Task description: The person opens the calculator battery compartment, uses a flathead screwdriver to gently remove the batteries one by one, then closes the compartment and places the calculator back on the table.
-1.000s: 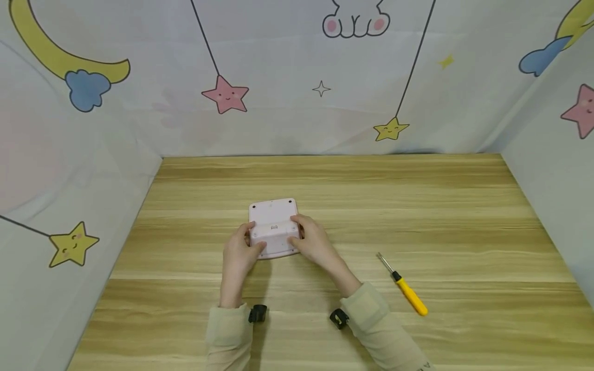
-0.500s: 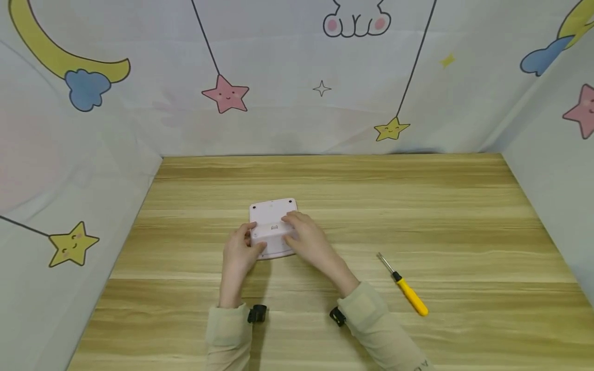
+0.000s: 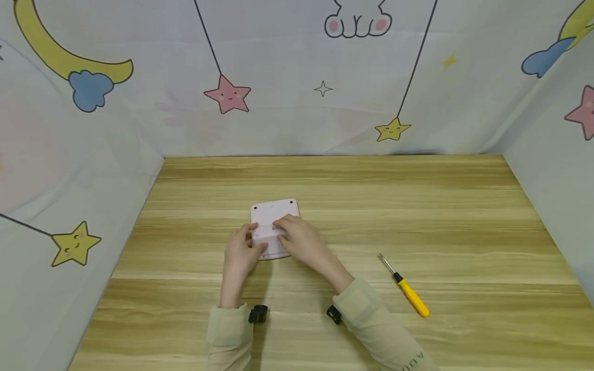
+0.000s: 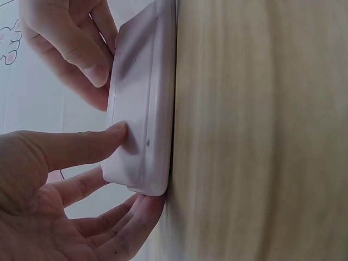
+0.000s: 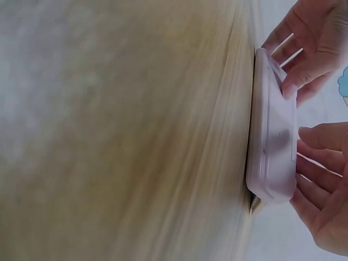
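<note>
A pale pink plastic case [image 3: 273,208] lies on the wooden table with its underside up, showing dark round feet, screw holes and a raised block across its nearer half. Its exact kind is hidden. My left hand [image 3: 240,252] grips the left end, thumb [image 4: 116,130] on the block's near face and fingers round the side edge. Over the right part of the block lies my right hand [image 3: 303,241], its fingers [image 5: 318,179] touching the top. The right thumb [image 5: 315,134] looks slightly apart from the case. A small dark emblem is partly covered by the right fingers.
A screwdriver [image 3: 405,288] with a yellow handle lies on the table [image 3: 445,216] to the right, tip pointing away and left. White patterned cloth [image 3: 287,123] hangs behind the table and along both sides.
My right hand has moved left over the raised block, off the case's right edge. My left hand keeps its grip. The case and screwdriver have stayed in place.
</note>
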Demonstrator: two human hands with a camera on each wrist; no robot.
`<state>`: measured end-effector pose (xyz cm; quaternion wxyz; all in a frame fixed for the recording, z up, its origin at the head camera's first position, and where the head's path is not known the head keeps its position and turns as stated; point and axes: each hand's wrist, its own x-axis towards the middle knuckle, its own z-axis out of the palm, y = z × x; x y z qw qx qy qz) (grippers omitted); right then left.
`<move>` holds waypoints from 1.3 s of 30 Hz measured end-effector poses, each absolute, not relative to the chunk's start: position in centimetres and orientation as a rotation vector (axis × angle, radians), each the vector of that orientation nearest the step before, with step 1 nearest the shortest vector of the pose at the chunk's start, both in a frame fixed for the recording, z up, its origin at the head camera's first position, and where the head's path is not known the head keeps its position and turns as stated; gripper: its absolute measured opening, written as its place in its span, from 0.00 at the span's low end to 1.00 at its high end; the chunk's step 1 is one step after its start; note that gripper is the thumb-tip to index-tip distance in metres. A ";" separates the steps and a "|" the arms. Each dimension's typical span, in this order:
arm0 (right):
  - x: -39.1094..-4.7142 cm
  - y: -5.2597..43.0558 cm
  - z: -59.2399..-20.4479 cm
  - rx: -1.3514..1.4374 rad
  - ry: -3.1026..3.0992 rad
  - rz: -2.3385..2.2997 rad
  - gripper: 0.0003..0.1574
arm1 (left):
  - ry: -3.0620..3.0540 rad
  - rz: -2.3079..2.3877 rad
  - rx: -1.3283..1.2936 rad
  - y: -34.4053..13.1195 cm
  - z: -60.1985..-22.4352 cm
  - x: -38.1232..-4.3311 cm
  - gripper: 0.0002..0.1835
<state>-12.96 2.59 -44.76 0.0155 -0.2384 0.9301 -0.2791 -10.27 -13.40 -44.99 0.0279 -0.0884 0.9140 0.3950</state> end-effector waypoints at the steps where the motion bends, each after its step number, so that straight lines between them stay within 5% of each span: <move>1: -13.0 2.5 -44.9 -0.751 2.910 -0.848 0.20 | 2.821 1.221 -0.273 -13.4 -45.0 -10.2 0.29; 39: -13.0 1.0 -44.7 -0.730 3.128 -0.539 0.10 | 2.837 1.179 -0.293 -13.3 -45.0 -10.3 0.28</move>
